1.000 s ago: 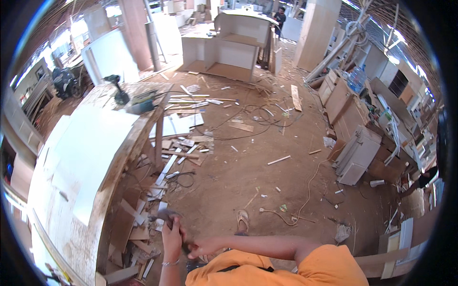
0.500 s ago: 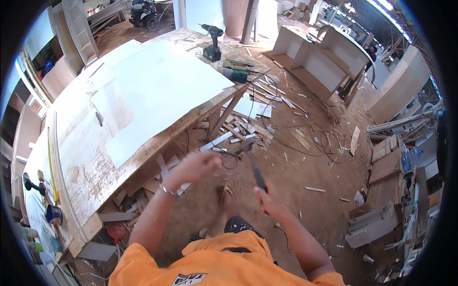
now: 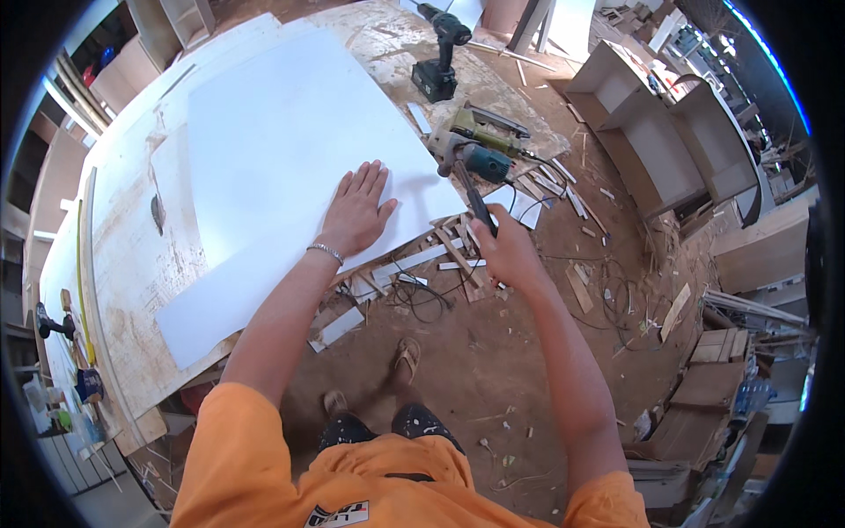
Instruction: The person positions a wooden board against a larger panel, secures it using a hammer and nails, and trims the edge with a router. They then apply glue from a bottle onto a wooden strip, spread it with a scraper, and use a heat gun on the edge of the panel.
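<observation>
My left hand lies flat with its fingers stretched out on a white panel on the workbench. In my right hand is a hammer, gripped by its dark handle and raised over the panel's right corner. Its head is blurred and overlaps the power tool behind it in the picture. A shadow falls on the panel between my two hands. Just beyond the hammer lie a teal-bodied corded power tool and a yellow-green tool, which looks like a stapler or nailer.
A cordless drill stands at the bench's far side. Wood offcuts and loose cable litter the floor by the bench. An open cabinet carcass stands at the far right. Another drill and a yellow tape lie at the left.
My left hand has moved from the air beside the bench onto the panel, opening flat. My right hand has lifted the hammer forward to the bench corner. The panel has turned or shifted.
</observation>
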Motion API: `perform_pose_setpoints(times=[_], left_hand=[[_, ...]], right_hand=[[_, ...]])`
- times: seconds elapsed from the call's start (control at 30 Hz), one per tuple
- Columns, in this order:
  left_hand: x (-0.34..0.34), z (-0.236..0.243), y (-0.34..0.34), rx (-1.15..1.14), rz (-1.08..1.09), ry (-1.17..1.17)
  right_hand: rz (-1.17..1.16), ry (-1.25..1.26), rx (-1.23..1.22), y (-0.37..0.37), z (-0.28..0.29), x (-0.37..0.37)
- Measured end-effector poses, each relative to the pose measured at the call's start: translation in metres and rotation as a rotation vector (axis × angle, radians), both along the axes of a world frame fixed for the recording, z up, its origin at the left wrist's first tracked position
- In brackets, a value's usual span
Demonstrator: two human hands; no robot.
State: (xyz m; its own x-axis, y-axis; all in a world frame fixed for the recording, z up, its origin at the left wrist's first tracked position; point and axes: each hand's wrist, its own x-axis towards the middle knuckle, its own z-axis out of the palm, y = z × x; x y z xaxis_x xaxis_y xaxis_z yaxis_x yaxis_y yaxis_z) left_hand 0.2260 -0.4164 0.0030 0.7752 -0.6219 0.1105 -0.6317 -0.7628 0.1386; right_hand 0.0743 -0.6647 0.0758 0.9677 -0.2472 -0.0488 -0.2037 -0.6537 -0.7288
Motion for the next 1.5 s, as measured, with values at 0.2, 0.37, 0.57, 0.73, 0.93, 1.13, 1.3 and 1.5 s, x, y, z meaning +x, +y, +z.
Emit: perform_pose_setpoints(times=[0.2,0.37,0.57,0.73,0.93,1.13,1.3,1.5], left_hand=[[-0.001,0.016,-0.005,0.015,0.001,0.041],[0.01,0.001,0.001,-0.105,-0.067,0.09],[-0.015,0.026,0.038,-0.096,-0.123,0.158],[-0.044,0.037,0.059,0.124,-0.067,0.157],[-0.04,0.042,0.066,0.09,-0.051,0.186],[-0.04,0.036,0.056,0.017,-0.03,0.232],[-0.043,0.033,0.063,-0.013,-0.019,0.197],[-0.044,0.027,0.058,0.048,-0.005,0.079]], right_hand=[[0.052,-0.131,-0.306,0.005,0.007,0.031],[0.106,0.204,-0.461,0.013,-0.017,0.044],[0.173,0.122,-0.522,0.013,-0.03,0.052],[0.121,0.218,-0.524,0.026,-0.025,0.05],[0.057,-0.009,-0.435,0.047,-0.002,0.039],[0.106,0.038,-0.486,0.023,-0.02,0.042],[0.048,-0.069,-0.432,0.042,-0.005,0.03],[0.101,0.17,-0.511,0.028,-0.014,0.034]])
